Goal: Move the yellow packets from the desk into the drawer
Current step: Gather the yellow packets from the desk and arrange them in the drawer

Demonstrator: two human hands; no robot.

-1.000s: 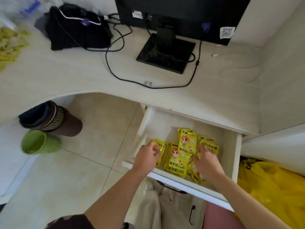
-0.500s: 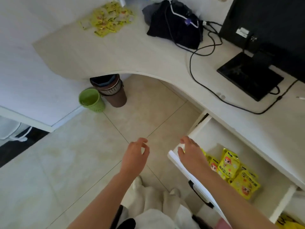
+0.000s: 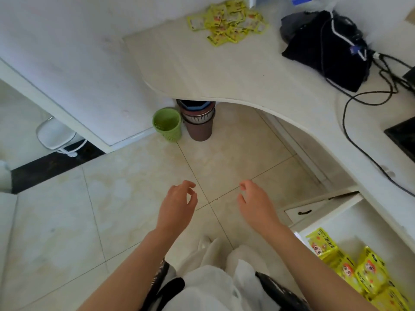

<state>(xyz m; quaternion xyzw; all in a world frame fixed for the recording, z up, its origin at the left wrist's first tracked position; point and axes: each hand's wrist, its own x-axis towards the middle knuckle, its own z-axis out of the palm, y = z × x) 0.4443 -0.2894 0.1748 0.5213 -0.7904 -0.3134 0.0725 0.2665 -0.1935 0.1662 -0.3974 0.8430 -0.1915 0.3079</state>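
A loose heap of yellow packets [image 3: 229, 21] lies on the far left end of the pale desk [image 3: 224, 70]. More yellow packets [image 3: 350, 265] with a cartoon face sit in the open white drawer [image 3: 381, 221] at the lower right. My left hand [image 3: 177, 205] and my right hand [image 3: 256, 205] hover over the tiled floor, both empty with fingers loosely curled, well left of the drawer and short of the desk heap.
A green bin [image 3: 167, 124] and a brown bin [image 3: 198, 122] stand on the floor under the desk's curved edge. A black bag [image 3: 327, 48], black cables [image 3: 359, 135] and a monitor base [image 3: 404, 138] occupy the desk's right part. A white panel [image 3: 67, 59] stands at left.
Both hands left the drawer and now hang empty over the floor. My view has swung left, bringing the desk heap into full sight and pushing the drawer to the lower right corner.
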